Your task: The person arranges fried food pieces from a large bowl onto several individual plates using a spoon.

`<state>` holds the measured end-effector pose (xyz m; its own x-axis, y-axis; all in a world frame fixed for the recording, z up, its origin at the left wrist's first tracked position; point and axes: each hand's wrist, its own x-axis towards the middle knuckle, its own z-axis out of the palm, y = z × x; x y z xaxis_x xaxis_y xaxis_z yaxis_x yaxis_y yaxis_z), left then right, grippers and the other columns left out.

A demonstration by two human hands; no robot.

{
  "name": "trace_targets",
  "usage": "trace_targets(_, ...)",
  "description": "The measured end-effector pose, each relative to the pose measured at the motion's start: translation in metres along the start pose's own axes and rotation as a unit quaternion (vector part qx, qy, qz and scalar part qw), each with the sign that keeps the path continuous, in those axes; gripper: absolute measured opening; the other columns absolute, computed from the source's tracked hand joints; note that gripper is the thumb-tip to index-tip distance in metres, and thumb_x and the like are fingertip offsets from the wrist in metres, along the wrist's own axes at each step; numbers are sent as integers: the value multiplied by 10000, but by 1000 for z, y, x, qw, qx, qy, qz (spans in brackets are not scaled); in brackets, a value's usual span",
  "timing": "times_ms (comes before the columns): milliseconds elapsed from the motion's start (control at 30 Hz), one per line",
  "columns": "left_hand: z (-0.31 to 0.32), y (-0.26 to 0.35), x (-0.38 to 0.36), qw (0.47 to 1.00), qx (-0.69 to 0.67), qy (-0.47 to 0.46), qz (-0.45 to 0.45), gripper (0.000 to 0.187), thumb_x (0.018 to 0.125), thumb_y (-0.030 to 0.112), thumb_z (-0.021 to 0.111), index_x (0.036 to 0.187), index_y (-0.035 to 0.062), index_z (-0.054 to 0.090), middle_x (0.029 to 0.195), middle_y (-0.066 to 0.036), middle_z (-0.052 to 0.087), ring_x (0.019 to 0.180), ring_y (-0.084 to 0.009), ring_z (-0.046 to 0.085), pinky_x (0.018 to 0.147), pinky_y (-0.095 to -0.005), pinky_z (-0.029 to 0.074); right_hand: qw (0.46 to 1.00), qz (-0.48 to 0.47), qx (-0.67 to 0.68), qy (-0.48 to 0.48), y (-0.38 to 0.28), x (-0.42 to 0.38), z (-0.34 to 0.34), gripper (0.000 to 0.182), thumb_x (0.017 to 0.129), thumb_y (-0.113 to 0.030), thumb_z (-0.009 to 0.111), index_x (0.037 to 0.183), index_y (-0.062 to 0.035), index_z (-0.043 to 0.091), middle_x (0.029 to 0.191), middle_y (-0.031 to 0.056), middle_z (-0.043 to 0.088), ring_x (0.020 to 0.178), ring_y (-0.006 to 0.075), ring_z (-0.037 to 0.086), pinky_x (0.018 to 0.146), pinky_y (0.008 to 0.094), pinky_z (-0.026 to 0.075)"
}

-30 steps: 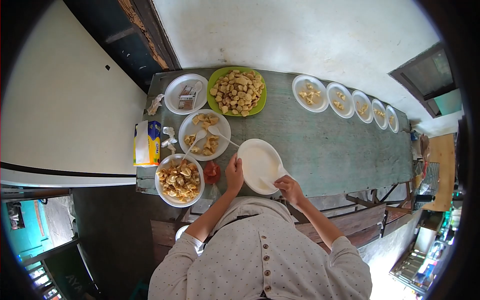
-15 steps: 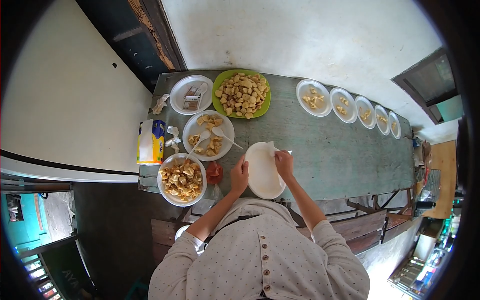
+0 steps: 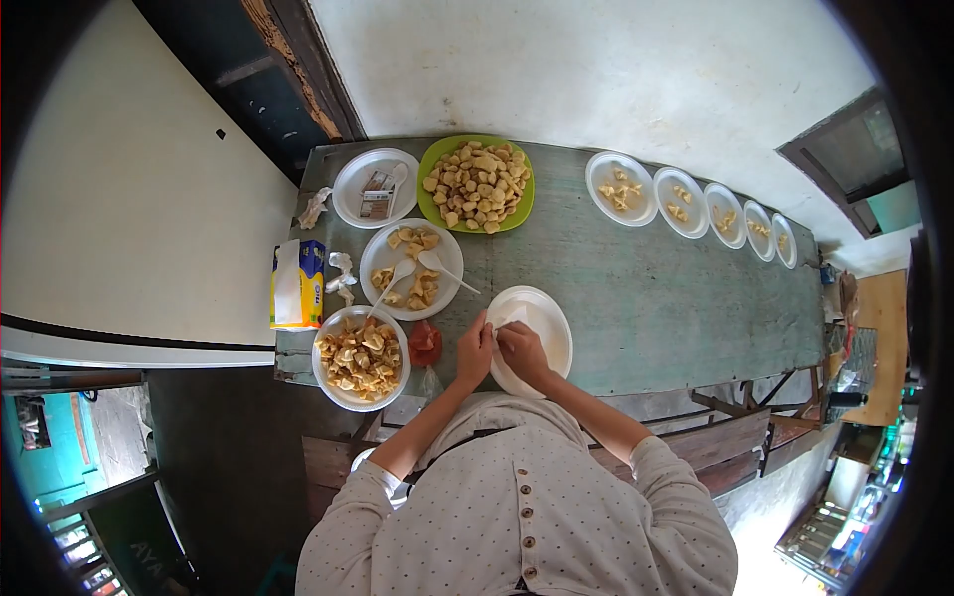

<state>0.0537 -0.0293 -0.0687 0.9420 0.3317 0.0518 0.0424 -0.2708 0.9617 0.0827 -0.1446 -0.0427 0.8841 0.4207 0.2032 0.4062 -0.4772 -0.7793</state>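
A bare white plate (image 3: 553,333) is right in front of me at the table's near edge. My left hand (image 3: 475,354) is closed on its left rim. My right hand (image 3: 523,352) is over the left part of the plate, its fingers bunched on a white tissue (image 3: 514,314) that only partly shows. To the left, a bowl of folded fried pieces (image 3: 360,360) has a spoon in it. Behind that bowl is a plate (image 3: 376,260) with a few such pieces and two white spoons (image 3: 437,263). A small red bag (image 3: 425,343) lies near my left hand.
A green plate (image 3: 428,209) heaped with round fried pieces stands at the back, beside a white plate (image 3: 348,189) with a packet and spoon. Several plates (image 3: 648,204) with small portions line the wall. A tissue pack (image 3: 310,283) and crumpled tissues (image 3: 341,273) are at left.
My right hand has moved left with the tissue, from the plate's right rim to its left side. My left hand stays on the left rim.
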Motion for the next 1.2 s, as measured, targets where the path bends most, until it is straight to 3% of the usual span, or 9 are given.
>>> trace_targets(67, 0, 7, 2, 999, 16, -44, -10, 333, 868, 162, 475, 1120, -56, 496, 753, -176, 591, 592, -111, 476, 553, -252, 405, 996, -65, -62, 6, 24, 10, -3, 103, 662, 43, 566, 742, -21, 577, 778, 126, 586, 761, 285, 567, 665, 351, 463)
trace_targets(200, -4, 20, 2, 996, 16, -72, -45, 335, 869, 167, 477, 1114, -60, 500, 740, -163, 595, 574, -109, 478, 542, -248, 401, 996, -32, -70, 53, 70, 19, -25, 122, 672, 46, 538, 748, -35, 587, 783, 109, 594, 762, 292, 565, 680, 364, 462)
trace_targets(267, -3, 15, 3, 999, 0, -45, -25, 323, 861, 162, 480, 1098, -57, 509, 643, -194, 523, 519, -210, 508, 513, -302, 407, 990, 23, -136, 30, 81, 7, -35, 126, 672, 39, 529, 731, -47, 599, 785, 113, 595, 747, 295, 572, 672, 370, 462)
trace_targets(500, -5, 28, 2, 998, -9, -65, -11, 327, 858, 160, 491, 1102, -57, 509, 605, -162, 510, 498, -177, 473, 494, -298, 393, 978, 142, -148, -50, 61, -65, -56, 98, 650, 32, 533, 669, -41, 597, 755, 125, 586, 673, 304, 575, 621, 369, 465)
trace_targets(700, -1, 26, 0, 997, -24, -68, -7, 325, 857, 155, 491, 1096, -64, 509, 590, -156, 501, 489, -177, 463, 490, -303, 390, 980, 130, -45, -141, 18, -79, -60, 65, 620, 24, 564, 655, -23, 592, 685, 120, 581, 643, 287, 578, 589, 333, 467)
trace_targets(767, -2, 27, 0, 996, -9, -84, -29, 332, 867, 177, 490, 1104, -54, 510, 672, -130, 556, 555, -109, 467, 526, -255, 400, 973, 117, -11, -198, 8, -73, -59, 82, 607, 35, 562, 659, -16, 599, 676, 127, 585, 625, 255, 582, 585, 309, 466)
trace_targets(900, -2, 31, 0, 994, 9, -92, -55, 332, 868, 179, 484, 1104, -54, 507, 732, -164, 582, 588, -128, 500, 558, -267, 414, 976, 101, 64, -180, 2, -63, -39, 92, 623, 50, 538, 687, 9, 589, 651, 110, 581, 609, 188, 574, 580, 286, 462)
trace_targets(1067, -1, 28, -1, 996, 2, -80, -46, 331, 870, 168, 467, 1115, -53, 495, 891, -245, 584, 733, -163, 578, 658, -282, 439, 955, 208, 182, -107, 8, -28, -20, 107, 676, 13, 530, 777, 7, 566, 691, 44, 566, 666, 102, 542, 614, 243, 449)
trace_targets(1200, 0, 24, 1, 999, -35, -33, 14, 336, 870, 179, 459, 1110, -53, 496, 725, -221, 565, 621, -263, 576, 581, -329, 433, 873, 317, 368, -42, -1, 2, -14, 200, 704, -55, 595, 901, -38, 564, 796, 22, 578, 733, 102, 548, 668, 226, 436)
